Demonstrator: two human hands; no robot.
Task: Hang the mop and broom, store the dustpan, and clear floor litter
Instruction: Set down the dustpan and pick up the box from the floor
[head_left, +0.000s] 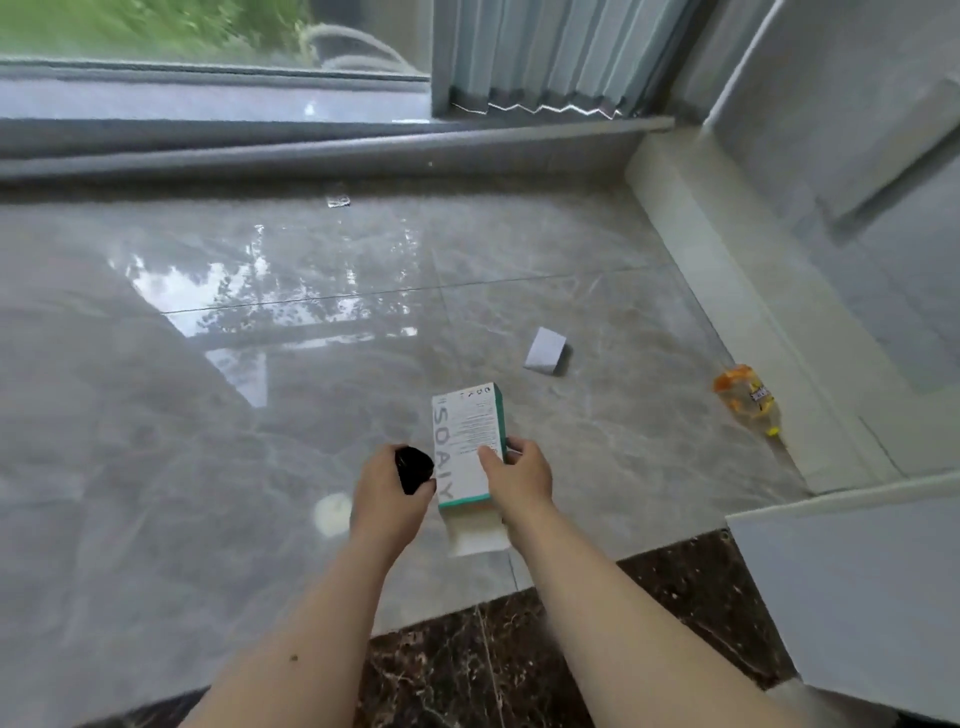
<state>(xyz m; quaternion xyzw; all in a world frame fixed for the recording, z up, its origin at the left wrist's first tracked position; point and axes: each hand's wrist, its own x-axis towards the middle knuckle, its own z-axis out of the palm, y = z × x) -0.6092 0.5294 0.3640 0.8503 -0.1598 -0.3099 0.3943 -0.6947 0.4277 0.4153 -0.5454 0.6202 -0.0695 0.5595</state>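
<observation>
- Low in the middle of the frame, the right hand (519, 475) grips a white-and-teal carton (467, 447) by its edge, thumb on the printed face, the carton's bottom flap hanging open.
- Just left of it, the left hand (387, 496) has its fingers curled round a small black object (414, 467); what it is cannot be told.
- Litter left on the floor, by my reading: a small white box (545, 351) right of centre, an orange-labelled plastic bottle (748, 400) against the right-hand skirting, and a clear scrap (338, 201) near the window step at upper centre.
- No mop, broom or dustpan shows, so those steps cannot be judged; the litter pickup looks partly done.
- Glossy grey marble tiles (208, 467) mirror the window (208, 31); a dark marble threshold (493, 665) runs along the bottom, and pleated curtains (545, 57) hang at upper right.
</observation>
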